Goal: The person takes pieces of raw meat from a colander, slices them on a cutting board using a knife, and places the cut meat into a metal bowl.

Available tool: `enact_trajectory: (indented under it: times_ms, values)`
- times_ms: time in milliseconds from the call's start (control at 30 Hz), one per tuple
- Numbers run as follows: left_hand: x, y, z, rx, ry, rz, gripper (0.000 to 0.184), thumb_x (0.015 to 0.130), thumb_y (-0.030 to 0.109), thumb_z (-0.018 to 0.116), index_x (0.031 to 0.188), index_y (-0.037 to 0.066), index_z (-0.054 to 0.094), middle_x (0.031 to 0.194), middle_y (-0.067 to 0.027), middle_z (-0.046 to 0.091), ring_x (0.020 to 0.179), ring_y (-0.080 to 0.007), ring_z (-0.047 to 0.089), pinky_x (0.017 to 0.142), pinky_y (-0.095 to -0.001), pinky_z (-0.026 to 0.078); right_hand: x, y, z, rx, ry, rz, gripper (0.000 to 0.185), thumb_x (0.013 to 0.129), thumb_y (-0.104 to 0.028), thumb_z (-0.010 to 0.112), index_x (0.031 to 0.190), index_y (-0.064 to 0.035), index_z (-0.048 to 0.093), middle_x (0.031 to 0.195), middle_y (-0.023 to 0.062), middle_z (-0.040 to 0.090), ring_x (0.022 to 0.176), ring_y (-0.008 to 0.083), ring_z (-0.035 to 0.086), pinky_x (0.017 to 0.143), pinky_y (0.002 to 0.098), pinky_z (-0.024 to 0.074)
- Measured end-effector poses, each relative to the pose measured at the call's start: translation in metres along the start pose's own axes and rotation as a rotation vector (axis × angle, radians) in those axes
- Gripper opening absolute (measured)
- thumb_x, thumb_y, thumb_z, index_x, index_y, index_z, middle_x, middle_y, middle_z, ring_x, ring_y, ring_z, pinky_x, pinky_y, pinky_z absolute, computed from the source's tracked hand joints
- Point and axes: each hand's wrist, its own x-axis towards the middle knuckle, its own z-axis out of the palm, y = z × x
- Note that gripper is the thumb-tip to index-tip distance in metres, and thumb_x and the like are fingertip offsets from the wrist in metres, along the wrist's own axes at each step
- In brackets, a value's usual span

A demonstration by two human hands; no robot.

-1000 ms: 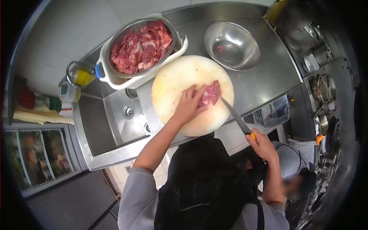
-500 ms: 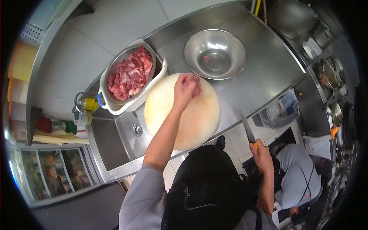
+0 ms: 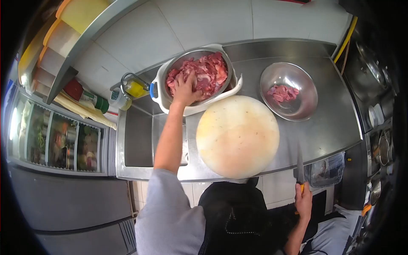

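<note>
Cut meat (image 3: pixel 282 93) now in bowl (image 3: pixel 293 72), right of frame; batch looks done. My left hand (image 3: pixel 185 90) moved to pile (image 3: pixel 208 76), upper centre, fingers part-spread, hold unclear; right hand (image 3: pixel 303 199) wraps knife (image 3: pixel 301 170).

The head camera looks from above the person's own body, facing forward and steeply down, near enough that dark clothing (image 3: pixel 231 216) fills the bottom middle of the frame. Its wide view bows the steel counter (image 3: pixel 331 131) across the middle and blackens the corners. A round board (image 3: pixel 238 136) lies just right of centre, the left hand (image 3: pixel 185 90) at upper middle, the right hand (image 3: pixel 304 201) at lower right, and wall tiles (image 3: pixel 208 21) along the top.
</note>
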Motion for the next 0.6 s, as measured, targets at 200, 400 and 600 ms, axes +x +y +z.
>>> enact_trajectory:
  times_ms: [200,400,600]
  values:
    - [0.04,-0.018,0.019,0.033,-0.034,0.128,0.109,0.07,0.035,0.097,0.166,0.03,0.045,0.172,-0.025,0.037,0.154,-0.0546,0.037,0.121,-0.0606,0.043,-0.011,-0.056,0.062,-0.137,0.005,-0.052,0.034,0.114,-0.036,0.062,0.105,-0.0039,0.055,0.069,0.0177,0.062,0.064,0.0391,0.063,0.059,0.0488,0.0472]
    - [0.115,-0.076,0.041,-0.258,0.025,0.146,0.058,0.081,0.027,0.089,0.134,0.016,0.068,0.139,-0.0275,0.067,0.121,-0.0468,0.071,0.105,-0.0534,0.058,-0.043,-0.12,0.081,-0.087,0.004,0.052,0.037,0.113,-0.039,0.063,0.107,-0.0034,0.057,0.076,0.0235,0.065,0.078,0.0509,0.065,0.069,0.0556,0.0488]
    - [0.12,-0.057,-0.039,-0.632,-0.002,0.171,0.037,0.092,0.022,0.079,0.123,0.003,0.073,0.116,-0.0228,0.079,0.11,-0.0397,0.076,0.097,-0.0433,0.058,-0.056,-0.126,0.076,-0.009,0.009,0.171,0.037,0.112,-0.04,0.064,0.107,-0.0036,0.058,0.078,0.0225,0.066,0.079,0.0481,0.064,0.074,0.058,0.049]
